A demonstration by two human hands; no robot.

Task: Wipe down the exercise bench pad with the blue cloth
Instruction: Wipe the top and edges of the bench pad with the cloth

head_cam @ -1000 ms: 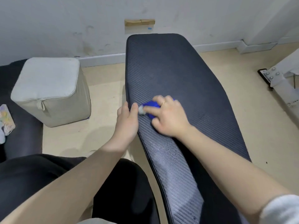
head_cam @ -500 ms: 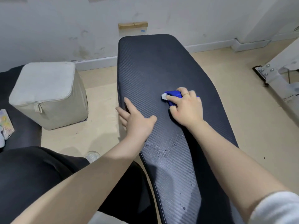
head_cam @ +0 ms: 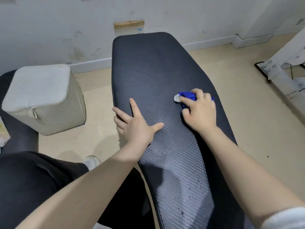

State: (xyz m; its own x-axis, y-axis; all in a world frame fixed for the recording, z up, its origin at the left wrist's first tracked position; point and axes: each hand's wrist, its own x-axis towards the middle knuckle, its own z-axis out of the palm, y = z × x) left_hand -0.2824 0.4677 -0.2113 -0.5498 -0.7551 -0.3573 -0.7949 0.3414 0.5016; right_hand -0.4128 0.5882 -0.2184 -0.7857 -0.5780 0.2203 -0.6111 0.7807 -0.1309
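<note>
At the far left edge, a small colourful packet (head_cam: 3, 134) lies on a dark seat (head_cam: 19, 138), just beside a pale fabric storage box (head_cam: 42, 98) that stands on the beige floor (head_cam: 97, 90) near the scuffed white wall (head_cam: 49, 30). In the lower left, the person's leg in dark trousers (head_cam: 33, 184) fills the corner, with the toe of a white shoe (head_cam: 91, 161) showing past it on the floor. The left hand (head_cam: 137, 126) rests flat on the left side of the bench pad (head_cam: 148, 66), fingers straight and spread, the thumb stretched out to the right and two fingers reaching over the pad's left edge; it grasps nothing. The black ribbed pad runs from the wall toward the camera, and its near stretch carries small droplets and a paler, damp-looking sheen. Above its far end, a strip of wood (head_cam: 128, 23) is fixed to the wall. To the right, near the pad's right edge, the right hand (head_cam: 199, 111) presses down on the bunched blue cloth (head_cam: 188, 95), fingers curled round it, a white corner of the cloth poking out at the left of the fingertips and a ring (head_cam: 201, 97) visible on one finger. At the far right, a white metal frame (head_cam: 280, 70) with bolts stands on the floor, well apart from the pad.
</note>
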